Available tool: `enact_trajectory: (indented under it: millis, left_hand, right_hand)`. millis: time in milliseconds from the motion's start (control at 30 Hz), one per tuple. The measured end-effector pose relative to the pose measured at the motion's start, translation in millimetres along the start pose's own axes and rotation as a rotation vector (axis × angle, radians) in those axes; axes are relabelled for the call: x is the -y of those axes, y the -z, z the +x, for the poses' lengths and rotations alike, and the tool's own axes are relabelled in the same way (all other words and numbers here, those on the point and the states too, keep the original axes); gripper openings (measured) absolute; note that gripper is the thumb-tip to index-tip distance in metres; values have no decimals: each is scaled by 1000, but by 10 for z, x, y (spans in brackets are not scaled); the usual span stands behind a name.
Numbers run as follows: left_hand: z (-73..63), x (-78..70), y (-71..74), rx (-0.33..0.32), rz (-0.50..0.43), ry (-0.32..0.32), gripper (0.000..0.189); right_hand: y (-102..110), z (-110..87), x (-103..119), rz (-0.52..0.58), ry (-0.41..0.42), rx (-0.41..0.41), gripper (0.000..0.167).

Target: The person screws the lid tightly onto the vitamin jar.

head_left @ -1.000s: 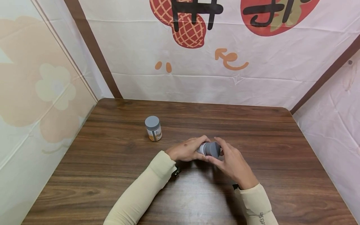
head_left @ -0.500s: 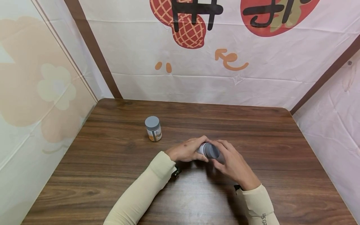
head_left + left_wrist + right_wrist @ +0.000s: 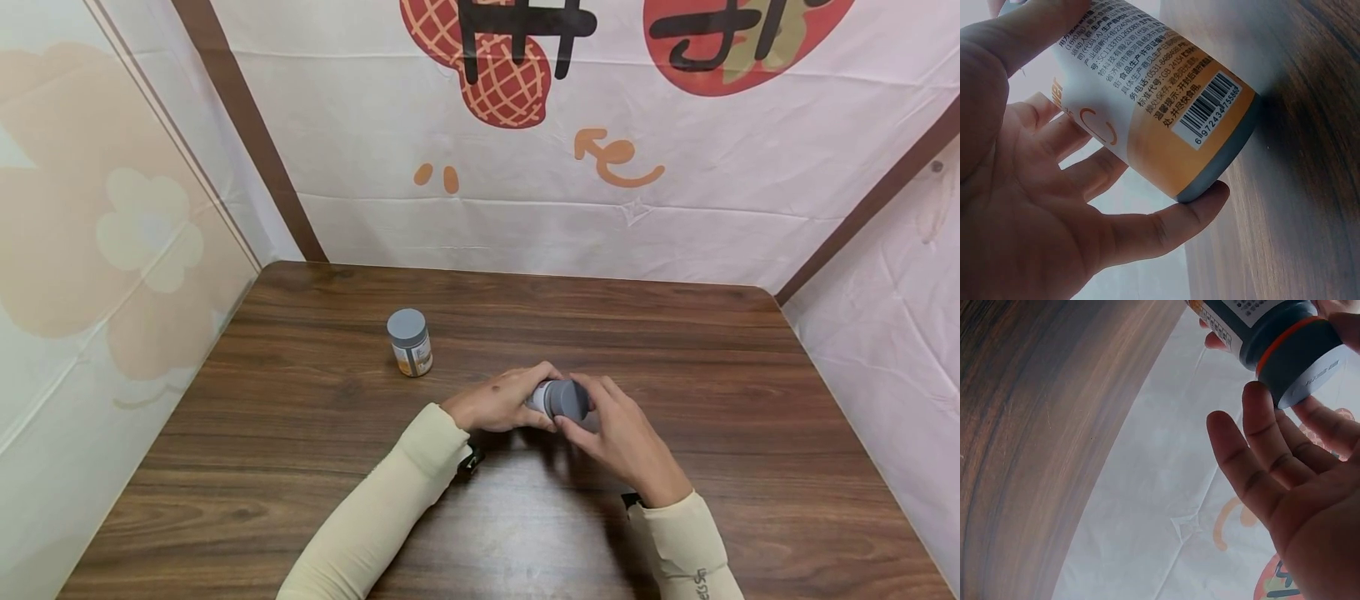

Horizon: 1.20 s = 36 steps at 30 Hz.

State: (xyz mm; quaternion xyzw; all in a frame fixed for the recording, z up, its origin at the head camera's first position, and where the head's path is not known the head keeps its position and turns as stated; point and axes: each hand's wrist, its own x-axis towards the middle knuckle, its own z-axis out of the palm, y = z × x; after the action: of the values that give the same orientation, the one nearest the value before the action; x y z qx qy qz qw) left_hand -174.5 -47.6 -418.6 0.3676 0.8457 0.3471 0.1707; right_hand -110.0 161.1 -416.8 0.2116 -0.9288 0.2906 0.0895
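Note:
Over the right half of the table, my left hand (image 3: 501, 402) grips a plastic bottle (image 3: 1160, 87) by its body, tilted with its lid toward the right. In the left wrist view its white and orange label carries a barcode, and my little finger rests by the base. The grey lid (image 3: 570, 400) sits on the bottle, with an orange ring (image 3: 1285, 344) below it in the right wrist view. My right hand (image 3: 630, 437) pinches the lid between thumb and fingers; one finger stands apart from it.
A second bottle (image 3: 409, 346) with a grey lid stands upright on the wooden table (image 3: 300, 433), left of my hands. Printed fabric walls (image 3: 360, 133) rise behind the table and on both sides.
My right hand shifted its fingers round the lid, turning one way and then back. The left hand and its bottle stay nearly in place. The standing bottle has not moved.

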Motion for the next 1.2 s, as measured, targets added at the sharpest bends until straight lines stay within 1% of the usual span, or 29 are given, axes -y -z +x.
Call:
enact_trajectory:
  millis: [133,233,300,367,500,600,800,1200]
  left_hand:
    - [-6,-1,1,7,-7,9,49]
    - [-8,0,-1,4,3,12,49]
    - [-9,-1,-2,-1,12,8,50]
    - [-9,0,-1,-7,18,0,52]
    - [-11,1,2,-8,-2,-16,53]
    - [-9,8,0,-6,-13,-22,52]
    - [-1,25,-10,-9,-13,-27,51]
    - [-1,36,-16,-7,-27,-16,51]
  right_hand:
    - [-16,5,0,-7,-27,-5,58]
    - [-16,-4,-10,-15,-20,-7,64]
    - [-5,-8,-20,-25,16,-13,67]
    - [9,-4,-36,-33,78,-26,68]
    - [36,14,-61,-36,203,-44,64]
    - [43,20,-69,-45,242,-41,63]
    - [39,24,-63,-54,241,-24,61]
    - [21,25,-35,-37,161,-11,54]
